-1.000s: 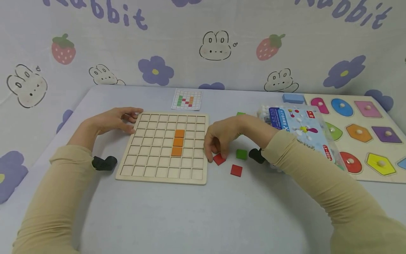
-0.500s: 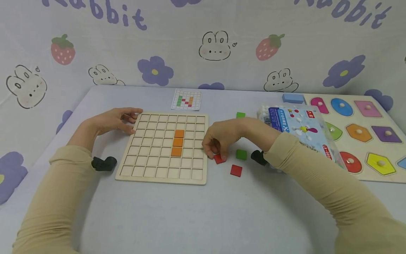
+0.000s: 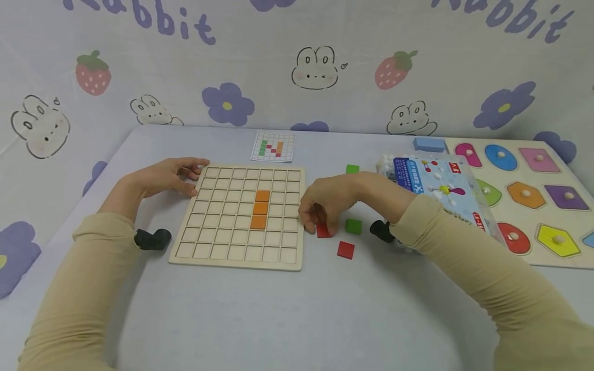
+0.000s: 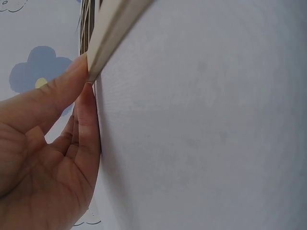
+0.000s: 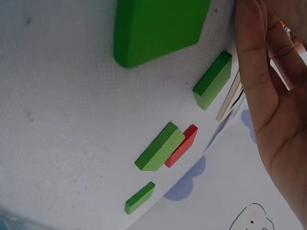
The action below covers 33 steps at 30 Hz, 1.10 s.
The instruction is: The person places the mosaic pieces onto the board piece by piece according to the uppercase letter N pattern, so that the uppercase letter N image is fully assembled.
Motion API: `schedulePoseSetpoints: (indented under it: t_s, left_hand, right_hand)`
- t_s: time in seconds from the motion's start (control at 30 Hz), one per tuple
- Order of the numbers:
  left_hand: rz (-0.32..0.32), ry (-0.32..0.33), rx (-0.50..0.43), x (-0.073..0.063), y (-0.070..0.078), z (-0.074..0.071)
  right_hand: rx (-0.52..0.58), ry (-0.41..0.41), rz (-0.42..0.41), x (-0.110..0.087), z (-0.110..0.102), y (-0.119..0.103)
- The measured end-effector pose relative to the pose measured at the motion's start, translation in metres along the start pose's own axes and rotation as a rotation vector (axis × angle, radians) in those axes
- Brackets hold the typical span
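Left hand point(image 3: 164, 176) rested with relaxed fingers against the board's point(image 3: 238, 215) far-left corner, holding nothing. Three orange tiles point(image 3: 260, 208) sat in one column of the grid. Right hand point(image 3: 325, 202) pinched a red tile point(image 3: 323, 231) just off the board's right edge; the grid lay leftward of that grip. A second red tile point(image 3: 345, 250) and a green tile point(image 3: 353, 226) lay near.

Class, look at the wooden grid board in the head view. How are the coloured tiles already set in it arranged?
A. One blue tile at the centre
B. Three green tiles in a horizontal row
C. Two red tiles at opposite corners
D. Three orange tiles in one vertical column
D: the grid board holds only three orange tiles, stacked one above another in a single column right of centre; its other cells are bare wood.
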<state>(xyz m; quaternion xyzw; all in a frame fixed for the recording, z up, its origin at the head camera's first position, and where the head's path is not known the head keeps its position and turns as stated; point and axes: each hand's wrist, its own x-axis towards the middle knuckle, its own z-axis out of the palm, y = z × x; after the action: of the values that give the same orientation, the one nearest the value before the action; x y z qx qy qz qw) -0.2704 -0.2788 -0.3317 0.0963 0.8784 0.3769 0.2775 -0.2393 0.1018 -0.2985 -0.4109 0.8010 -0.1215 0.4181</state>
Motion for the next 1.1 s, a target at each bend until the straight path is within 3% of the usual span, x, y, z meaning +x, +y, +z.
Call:
schedulePoseSetpoints:
  t_s: [0.67,1.1]
  left_hand:
    - [0.001,-0.002,-0.011,0.0019,-0.0001,0.0001]
    - [-0.001,-0.003,0.000,0.0025,-0.0009,0.0004]
  right_hand:
    - [-0.055,0.011,0.040,0.0002,0.0018,-0.0033]
    - [-0.017,0.002,0.066,-0.0044,0.0006,-0.0016]
